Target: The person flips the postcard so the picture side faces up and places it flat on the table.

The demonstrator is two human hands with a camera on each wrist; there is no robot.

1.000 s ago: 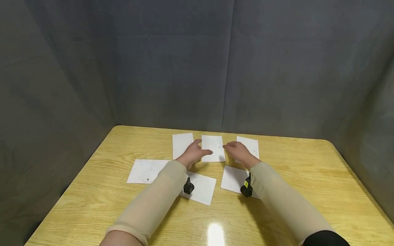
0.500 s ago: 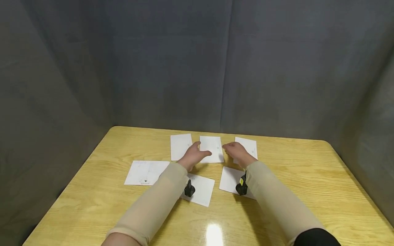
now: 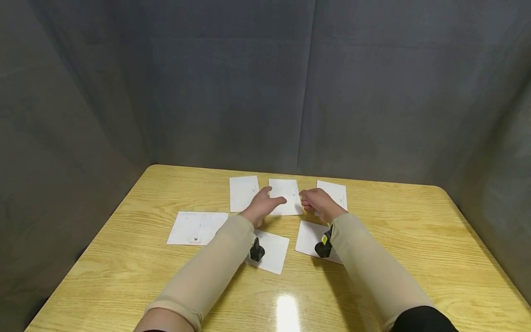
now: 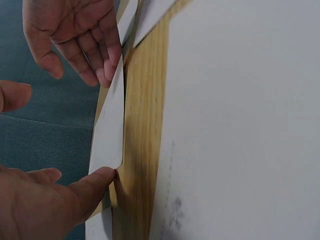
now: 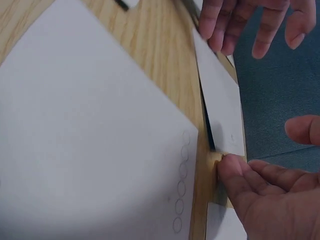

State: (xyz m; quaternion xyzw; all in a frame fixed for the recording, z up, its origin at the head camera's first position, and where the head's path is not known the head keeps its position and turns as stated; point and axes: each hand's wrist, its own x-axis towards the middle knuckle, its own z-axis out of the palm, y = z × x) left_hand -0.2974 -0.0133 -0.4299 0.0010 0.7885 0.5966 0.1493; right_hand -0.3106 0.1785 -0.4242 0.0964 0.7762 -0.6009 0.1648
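My left hand (image 3: 260, 205) is at the left end of a white envelope (image 3: 286, 186) in the far row. Its thumb (image 4: 102, 176) lies at the envelope's near corner, with the fingers stretched out. At the opposite end is my right hand (image 3: 319, 203), its loosely bent fingers (image 5: 231, 165) close to the edge; whether they touch is unclear. A small printed mark shows near that end. The envelope lies flat between the hands. Neither hand grips anything visible.
Flanking it are a left far envelope (image 3: 242, 193) and a right far envelope (image 3: 336, 191), partly behind the hands. Nearer lie three more: left (image 3: 195, 226), middle (image 3: 271, 253) and right (image 3: 307, 237), partly under my forearms. A grey curtain (image 3: 228, 92) hangs behind the wooden table (image 3: 415, 240).
The head view has shifted slightly. Both hands stay about the middle far envelope; my right hand's lower fingers show more now. The envelopes hold their layout.
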